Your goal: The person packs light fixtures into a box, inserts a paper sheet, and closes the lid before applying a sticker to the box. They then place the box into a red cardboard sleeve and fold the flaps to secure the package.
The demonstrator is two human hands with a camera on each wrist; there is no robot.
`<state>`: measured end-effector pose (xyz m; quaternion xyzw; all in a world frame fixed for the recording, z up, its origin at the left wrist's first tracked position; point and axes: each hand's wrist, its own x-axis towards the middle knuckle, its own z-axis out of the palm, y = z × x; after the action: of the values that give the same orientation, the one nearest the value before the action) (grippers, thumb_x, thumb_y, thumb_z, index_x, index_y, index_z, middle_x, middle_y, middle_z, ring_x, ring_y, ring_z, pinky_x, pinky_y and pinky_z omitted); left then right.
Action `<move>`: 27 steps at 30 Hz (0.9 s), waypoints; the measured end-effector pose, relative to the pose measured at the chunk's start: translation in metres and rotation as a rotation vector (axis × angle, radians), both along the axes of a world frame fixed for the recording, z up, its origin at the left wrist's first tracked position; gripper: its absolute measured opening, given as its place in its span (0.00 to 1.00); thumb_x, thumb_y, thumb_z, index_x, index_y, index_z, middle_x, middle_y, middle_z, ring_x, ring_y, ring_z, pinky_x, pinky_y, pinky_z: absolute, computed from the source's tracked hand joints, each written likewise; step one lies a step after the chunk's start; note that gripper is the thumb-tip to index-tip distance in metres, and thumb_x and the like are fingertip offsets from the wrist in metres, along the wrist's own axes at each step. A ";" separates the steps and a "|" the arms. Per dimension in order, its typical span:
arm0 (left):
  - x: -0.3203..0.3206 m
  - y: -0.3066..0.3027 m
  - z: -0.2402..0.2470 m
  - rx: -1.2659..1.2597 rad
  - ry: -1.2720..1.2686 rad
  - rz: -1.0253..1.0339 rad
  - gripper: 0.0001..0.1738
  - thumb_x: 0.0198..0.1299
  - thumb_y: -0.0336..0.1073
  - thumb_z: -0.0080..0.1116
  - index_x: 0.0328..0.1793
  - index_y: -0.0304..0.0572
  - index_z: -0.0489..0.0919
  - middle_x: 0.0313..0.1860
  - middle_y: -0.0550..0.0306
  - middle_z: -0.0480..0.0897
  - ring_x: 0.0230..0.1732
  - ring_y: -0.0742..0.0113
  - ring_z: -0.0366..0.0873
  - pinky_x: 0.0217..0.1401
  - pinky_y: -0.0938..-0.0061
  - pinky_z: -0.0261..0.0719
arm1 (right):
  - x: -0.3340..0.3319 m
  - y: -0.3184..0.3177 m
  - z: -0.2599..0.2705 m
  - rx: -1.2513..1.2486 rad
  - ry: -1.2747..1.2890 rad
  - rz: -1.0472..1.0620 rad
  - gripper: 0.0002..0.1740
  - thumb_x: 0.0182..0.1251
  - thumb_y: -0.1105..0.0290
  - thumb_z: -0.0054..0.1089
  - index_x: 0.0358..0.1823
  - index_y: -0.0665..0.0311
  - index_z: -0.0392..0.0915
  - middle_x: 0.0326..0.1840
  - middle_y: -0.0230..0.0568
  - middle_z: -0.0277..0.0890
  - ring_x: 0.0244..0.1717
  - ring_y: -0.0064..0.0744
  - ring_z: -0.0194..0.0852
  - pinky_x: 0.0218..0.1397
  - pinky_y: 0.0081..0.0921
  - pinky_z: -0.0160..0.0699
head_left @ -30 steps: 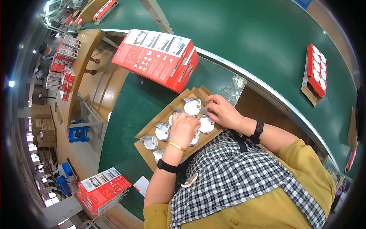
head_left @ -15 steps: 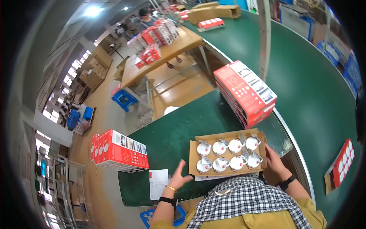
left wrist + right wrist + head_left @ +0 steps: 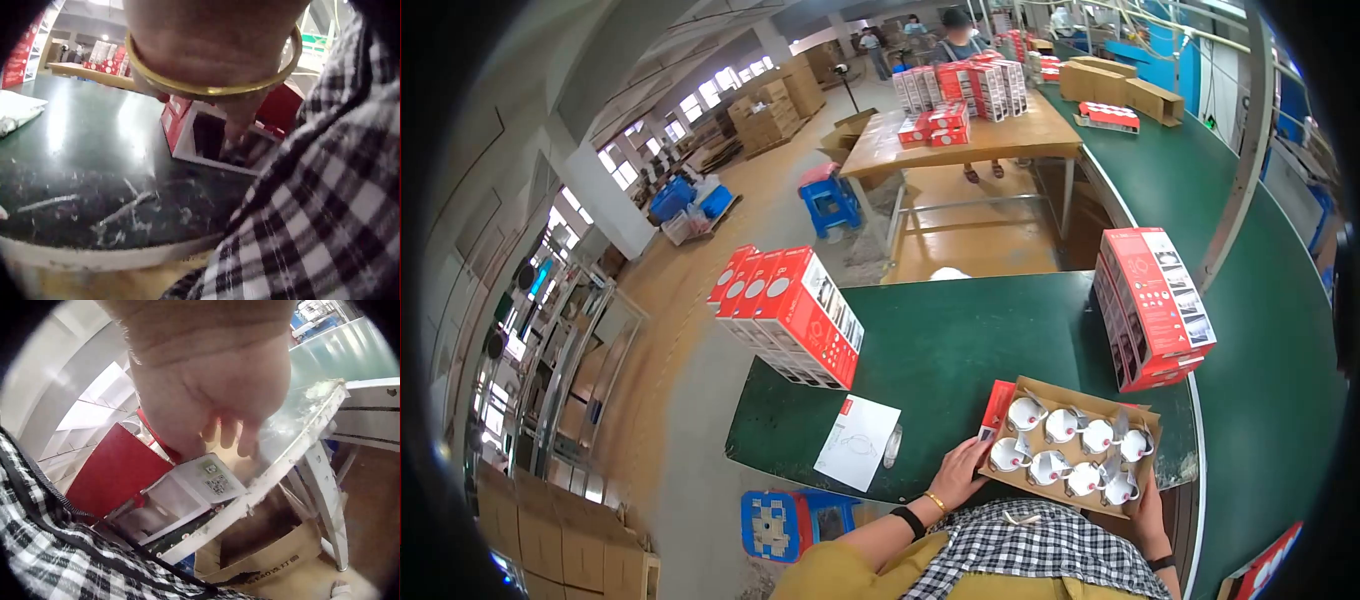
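A brown cardboard tray holds two rows of white round pieces, each with a small red spot and silvery tabs. Beneath it, a red box shows at the left, its printed side also in the left wrist view. My left hand grips the box's left end near the front corner. At the opposite end, my right hand holds the box, fingers curled past its edge in the right wrist view. The tray hides much of the box.
Red-and-white cartons stand on the green table at left, with another stack at right. A printed sheet lies left of my hand. A green conveyor runs along the right; a blue stool stands below the front edge.
Both hands were over the white pieces; then the left came away with fingers spread. Now both hold the ends, and the red box shows under the tray. The head view has swung upward.
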<state>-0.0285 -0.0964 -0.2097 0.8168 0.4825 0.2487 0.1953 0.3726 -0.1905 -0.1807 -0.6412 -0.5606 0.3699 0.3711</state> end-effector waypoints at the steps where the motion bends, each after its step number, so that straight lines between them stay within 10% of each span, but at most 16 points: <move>1: 0.003 0.000 0.000 -0.001 0.001 0.006 0.51 0.47 0.34 0.75 0.78 0.44 0.60 0.70 0.48 0.70 0.74 0.52 0.64 0.73 0.57 0.64 | -0.006 -0.005 0.003 -0.050 0.051 -0.047 0.40 0.64 0.78 0.54 0.79 0.66 0.52 0.73 0.47 0.66 0.73 0.37 0.64 0.74 0.31 0.61; 14: 0.019 0.024 0.028 0.083 -0.273 -0.049 0.34 0.51 0.26 0.67 0.69 0.48 0.76 0.60 0.45 0.77 0.61 0.49 0.76 0.68 0.62 0.73 | -0.001 -0.028 -0.028 0.264 0.256 -0.350 0.30 0.68 0.74 0.57 0.71 0.66 0.67 0.72 0.46 0.68 0.75 0.39 0.62 0.77 0.32 0.59; 16: 0.027 0.027 0.046 0.026 -0.360 0.000 0.27 0.56 0.28 0.66 0.64 0.45 0.78 0.55 0.47 0.78 0.56 0.51 0.78 0.61 0.64 0.77 | -0.006 -0.020 0.004 0.354 -0.297 -0.317 0.30 0.64 0.73 0.59 0.69 0.66 0.70 0.67 0.49 0.72 0.68 0.48 0.70 0.72 0.34 0.67; 20: 0.034 0.048 0.089 0.093 -0.322 0.002 0.11 0.61 0.30 0.63 0.49 0.36 0.81 0.42 0.49 0.76 0.40 0.53 0.75 0.43 0.64 0.74 | -0.003 -0.005 0.057 0.460 -0.551 -0.345 0.22 0.59 0.69 0.66 0.54 0.67 0.75 0.50 0.52 0.76 0.50 0.58 0.74 0.54 0.41 0.75; 22: 0.038 0.065 0.092 0.023 -0.341 0.007 0.10 0.63 0.33 0.62 0.45 0.33 0.80 0.41 0.47 0.75 0.39 0.53 0.75 0.43 0.64 0.74 | -0.004 0.011 0.066 0.531 -0.543 -0.380 0.17 0.66 0.65 0.64 0.51 0.67 0.73 0.45 0.47 0.76 0.47 0.47 0.76 0.50 0.36 0.75; 24: 0.047 0.079 0.098 -0.086 -0.284 0.011 0.14 0.68 0.38 0.59 0.41 0.31 0.79 0.37 0.46 0.76 0.39 0.52 0.75 0.42 0.64 0.74 | -0.002 0.018 0.063 0.082 0.283 -0.409 0.17 0.73 0.59 0.59 0.47 0.66 0.71 0.41 0.41 0.75 0.46 0.32 0.74 0.49 0.30 0.73; 27: 0.055 0.098 0.078 -0.173 -0.189 0.057 0.20 0.70 0.45 0.56 0.40 0.31 0.80 0.35 0.45 0.77 0.38 0.49 0.75 0.44 0.61 0.74 | 0.006 0.032 0.043 -0.077 0.133 -0.403 0.25 0.76 0.48 0.51 0.50 0.68 0.70 0.44 0.44 0.76 0.45 0.30 0.75 0.46 0.28 0.74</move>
<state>0.0269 0.0015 -0.1316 0.7557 0.5049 0.2874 0.3024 0.3786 -0.1589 -0.1379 -0.7282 -0.3807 0.3512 0.4489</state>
